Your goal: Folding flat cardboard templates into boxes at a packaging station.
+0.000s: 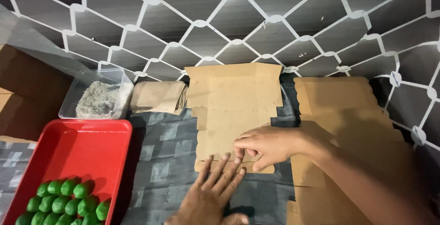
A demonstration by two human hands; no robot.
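Red tray [68, 147] of green balls [62, 202], perhaps sweets, left.

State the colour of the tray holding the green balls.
The tray is red, shown in the head view, the only one.

A red tray [82, 147] sits at the lower left, and green balls [64, 202] are heaped in its near corner. Just behind the red tray stands a clear plastic tub [73, 97] holding a grey, grainy material [97, 99]. To the right of that tub lies a small stack of brown paper pieces [156, 96]. Far to the right of the red tray lies a pile of flat brown cardboard sheets [337, 101]. A dark checked cloth [165, 161] covers the worktop beside the tray.
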